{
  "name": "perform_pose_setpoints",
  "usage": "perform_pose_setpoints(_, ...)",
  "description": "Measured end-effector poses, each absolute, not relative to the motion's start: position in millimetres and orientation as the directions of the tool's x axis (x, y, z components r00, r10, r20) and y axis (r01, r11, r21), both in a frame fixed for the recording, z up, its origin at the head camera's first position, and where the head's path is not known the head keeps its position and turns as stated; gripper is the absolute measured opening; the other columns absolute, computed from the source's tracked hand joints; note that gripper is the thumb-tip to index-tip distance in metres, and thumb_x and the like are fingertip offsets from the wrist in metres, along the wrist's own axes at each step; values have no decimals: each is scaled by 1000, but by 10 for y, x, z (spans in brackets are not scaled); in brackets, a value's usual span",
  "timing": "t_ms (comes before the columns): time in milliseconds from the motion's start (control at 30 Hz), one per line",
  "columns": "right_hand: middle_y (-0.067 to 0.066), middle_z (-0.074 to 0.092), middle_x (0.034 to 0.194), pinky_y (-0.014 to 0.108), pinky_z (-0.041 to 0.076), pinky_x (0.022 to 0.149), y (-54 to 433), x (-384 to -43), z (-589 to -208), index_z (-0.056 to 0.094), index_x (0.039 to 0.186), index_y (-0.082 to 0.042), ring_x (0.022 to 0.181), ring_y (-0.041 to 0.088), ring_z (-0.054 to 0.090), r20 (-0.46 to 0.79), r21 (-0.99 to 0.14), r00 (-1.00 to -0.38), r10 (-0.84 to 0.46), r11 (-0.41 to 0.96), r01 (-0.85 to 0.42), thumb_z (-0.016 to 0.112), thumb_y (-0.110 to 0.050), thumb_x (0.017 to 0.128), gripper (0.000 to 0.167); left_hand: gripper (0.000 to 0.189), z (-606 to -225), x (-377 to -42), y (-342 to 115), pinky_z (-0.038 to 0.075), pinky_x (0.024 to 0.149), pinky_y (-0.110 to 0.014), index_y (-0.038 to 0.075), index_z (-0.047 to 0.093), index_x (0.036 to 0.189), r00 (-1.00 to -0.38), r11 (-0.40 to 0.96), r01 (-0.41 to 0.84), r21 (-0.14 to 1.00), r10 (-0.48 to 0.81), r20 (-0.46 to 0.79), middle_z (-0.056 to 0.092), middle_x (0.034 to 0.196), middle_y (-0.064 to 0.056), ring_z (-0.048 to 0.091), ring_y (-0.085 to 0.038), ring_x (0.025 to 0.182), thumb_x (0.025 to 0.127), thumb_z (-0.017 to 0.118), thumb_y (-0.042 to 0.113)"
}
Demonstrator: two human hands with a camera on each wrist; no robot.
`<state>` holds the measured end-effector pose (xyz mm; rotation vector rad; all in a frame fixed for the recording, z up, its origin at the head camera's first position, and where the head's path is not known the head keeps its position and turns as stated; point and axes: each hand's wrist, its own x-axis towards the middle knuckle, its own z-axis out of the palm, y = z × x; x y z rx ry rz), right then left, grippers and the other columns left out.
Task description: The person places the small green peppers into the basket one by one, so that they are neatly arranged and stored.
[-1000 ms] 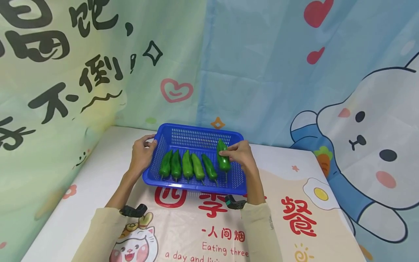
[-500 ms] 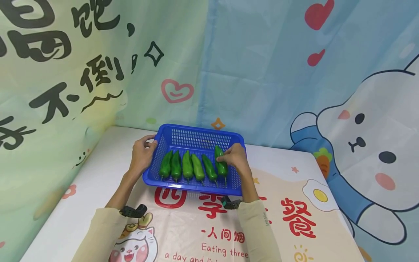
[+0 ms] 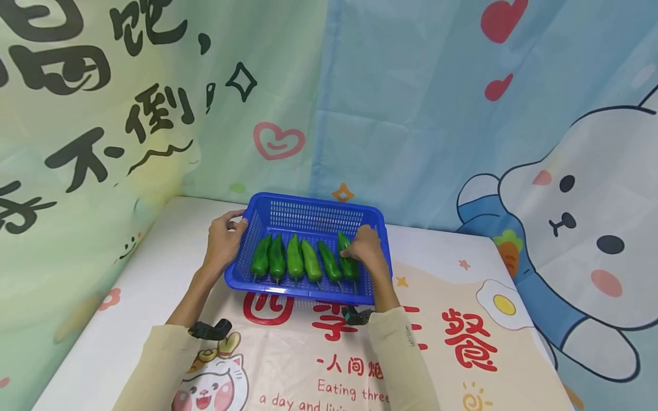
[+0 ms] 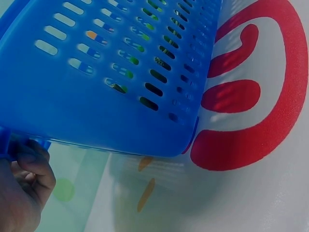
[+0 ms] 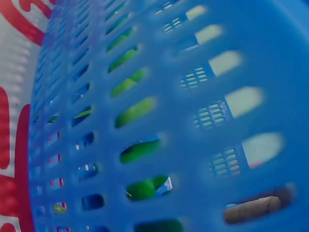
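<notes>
A blue plastic basket (image 3: pixel 303 294) with slotted walls sits on the table, several long green peppers (image 3: pixel 295 258) lying side by side in it, stems toward the person. My left hand (image 3: pixel 221 246) grips its left rim; the left wrist view shows curled fingers at the rim of the basket (image 4: pixel 87 116). Inside the right end, my right hand (image 3: pixel 368 249) pinches the rightmost green pepper (image 3: pixel 350 269), thumb on its left side, partly covering its body. In the right wrist view the basket wall hides most of this, with a finger (image 5: pixel 253 209) showing through a slot.
A printed tablecloth (image 3: pixel 442 297) with red lettering covers the table. Behind stands a printed curtain (image 3: pixel 401 114), close to the basket's far side. Small dark wrist cameras (image 3: pixel 211 330) sit on both sleeves.
My right hand has moved left and lowered the rightmost pepper toward the basket floor, beside the others. The left hand and the basket have stayed in place.
</notes>
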<state>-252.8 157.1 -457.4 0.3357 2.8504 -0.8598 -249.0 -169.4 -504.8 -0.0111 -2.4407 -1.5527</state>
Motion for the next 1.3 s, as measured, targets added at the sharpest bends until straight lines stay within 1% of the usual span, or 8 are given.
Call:
perform_pose_setpoints(67, 35, 65, 139, 59, 51, 116, 1548, -2542, -4585, 55, 142, 16, 136, 49, 62, -202, -518, -967, 158, 820, 242, 94, -9, 82, 76, 40, -5039, -2491, -1694, 50, 59, -18, -3, 64, 147, -968, 436, 139, 889, -130, 215, 75, 99, -29, 66, -10, 68, 113, 58, 16)
perform_pose_setpoints(100, 36, 62, 145, 60, 49, 119, 1538, -2546, -4591, 50, 148, 17, 142, 51, 58, -202, -518, -968, 151, 822, 236, 93, -8, 82, 82, 40, -5035, -2492, -1692, 50, 59, -18, -3, 64, 147, -967, 436, 140, 889, -132, 217, 75, 99, -29, 65, -10, 68, 113, 58, 16)
perform_pose_setpoints(267, 36, 59, 149, 57, 49, 120, 1467, -2565, -4622, 47, 151, 16, 144, 50, 56, -230, -507, -965, 126, 831, 229, 91, -6, 84, 84, 40, -5019, -2484, -1695, 50, 60, -17, -4, 63, 147, -967, 443, 140, 886, -131, 218, 74, 100, -30, 65, -10, 68, 113, 57, 16)
perform_pose_setpoints(500, 35, 66, 140, 54, 55, 114, 1406, -2584, -4658, 56, 142, 16, 135, 46, 64, -239, -494, -965, 107, 843, 216, 92, -6, 82, 74, 40, -5022, -2477, -1711, 50, 60, -16, -5, 63, 147, -966, 448, 144, 882, -131, 224, 75, 100, -30, 67, -9, 67, 113, 57, 16)
perform_pose_setpoints(733, 33, 64, 144, 55, 52, 117, 1409, -2560, -4658, 55, 145, 15, 138, 45, 62, -259, -511, -959, 119, 825, 241, 93, -8, 83, 76, 40, -5031, -2465, -1699, 50, 61, -16, -5, 64, 146, -964, 452, 151, 879, -131, 233, 75, 99, -30, 68, -12, 69, 113, 57, 15)
perform_pose_setpoints(900, 32, 65, 143, 55, 52, 116, 1425, -2550, -4673, 54, 145, 15, 136, 45, 63, -253, -522, -959, 126, 817, 245, 93, -8, 83, 76, 40, -5030, -2467, -1698, 51, 61, -15, -5, 63, 146, -964, 450, 154, 880, -127, 234, 75, 100, -31, 70, -15, 70, 113, 57, 16)
perform_pose_setpoints(1133, 33, 68, 138, 56, 53, 115, 1463, -2548, -4676, 59, 139, 15, 133, 46, 65, -215, -522, -967, 134, 821, 230, 96, -8, 81, 73, 39, -5048, -2488, -1695, 50, 59, -17, -6, 64, 145, -963, 442, 160, 883, -126, 238, 75, 98, -31, 67, -12, 68, 113, 58, 15)
perform_pose_setpoints(1300, 34, 68, 137, 57, 52, 115, 1468, -2518, -4653, 59, 138, 16, 133, 47, 65, -199, -516, -970, 142, 826, 227, 97, -9, 80, 74, 38, -5071, -2494, -1701, 48, 57, -19, -4, 66, 145, -964, 441, 155, 884, -129, 234, 75, 96, -30, 63, -9, 66, 113, 58, 15)
